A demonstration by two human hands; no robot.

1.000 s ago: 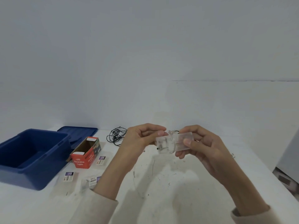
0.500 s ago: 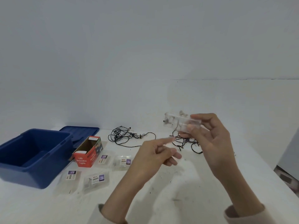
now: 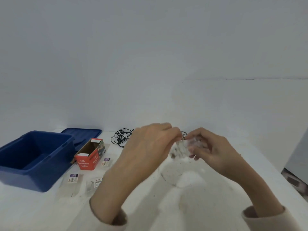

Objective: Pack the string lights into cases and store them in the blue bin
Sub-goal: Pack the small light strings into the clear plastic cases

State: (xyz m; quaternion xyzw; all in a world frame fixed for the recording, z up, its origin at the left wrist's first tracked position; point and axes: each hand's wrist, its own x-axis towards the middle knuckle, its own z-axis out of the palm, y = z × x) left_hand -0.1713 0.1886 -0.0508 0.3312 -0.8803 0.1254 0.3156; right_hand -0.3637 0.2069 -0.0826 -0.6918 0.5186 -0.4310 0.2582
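blue bin (image 3: 25,179): open, looks empty, sits at the far left, close to the near table edge. no packed case in it yet.
bin lid (image 3: 83,134): off, lying flat behind the bin.
red box (image 3: 90,155): open at the top, just right of the bin, same spot as half a second ago.
small clear cases (image 3: 73,178): flat on the table near the red box, with little labels; one more (image 3: 106,161) sits right beside the box.
black string lights (image 3: 121,137): loose pile at the back of the table, partly hidden behind the left hand.
left hand (image 3: 150,147): was down low and pointing half a second ago, now back up, fingertips pinched at the clear case. blurry, so cannot tell what is pinched.
clear case (image 3: 181,147): held up in the air between both hands, came lower since then. probably being filled or closed; too blurry to tell which.
right hand (image 3: 211,150): wrapped around the right end of the clear case.
open room: bare table in front of the hands, and a free path left toward the bin over the small cases.
edges: right table edge near the right arm; wall close behind.
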